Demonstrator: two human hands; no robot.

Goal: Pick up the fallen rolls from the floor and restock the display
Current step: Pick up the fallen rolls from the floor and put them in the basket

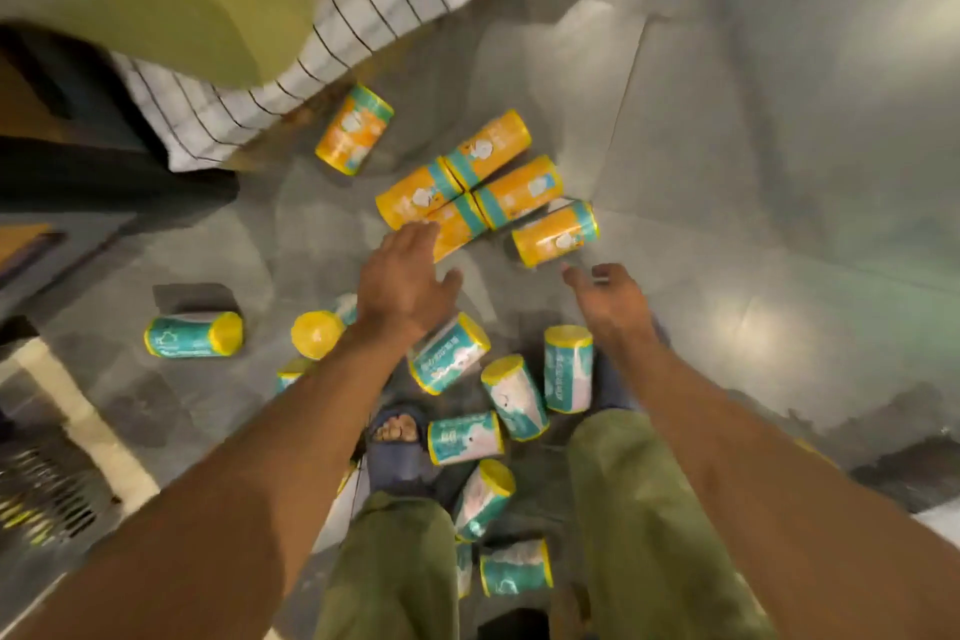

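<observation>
Two bare arms stretch forward and down over the floor (pixel 727 172). The left hand (pixel 408 278) is palm-down with fingers spread and thumb out, grip wide open and holding nothing. Its fingertips sit at the near edge of the orange bundle (pixel 467 182), four orange rolls with teal bands lying packed together; motion blur, so I cannot tell whether they touch. The right hand (pixel 610 299) is to the right of the bundle and nearer the person, fingers loosely curled, thumb pointing forward, grip empty. It is just short of a single orange roll (pixel 556 234) that lies right beside the bundle's right end. Another orange roll (pixel 354 130) lies on the far-left side of the bundle, close to a white cloth with black grid lines (pixel 363 0). Teal rolls with yellow ends are scattered on the near side of the bundle: one far left (pixel 195 334), one end-on under the left forearm (pixel 317 334), and a group between the arms (pixel 449 353) (pixel 514 398) (pixel 568 369) (pixel 465 438). Two more teal rolls lie between the legs (pixel 483 499) (pixel 515 568). A sandalled foot (pixel 397 437) and green trousers (pixel 395 561) are nearest the camera. A metal grate (pixel 41 494) is far left of the bundle, near side.
</observation>
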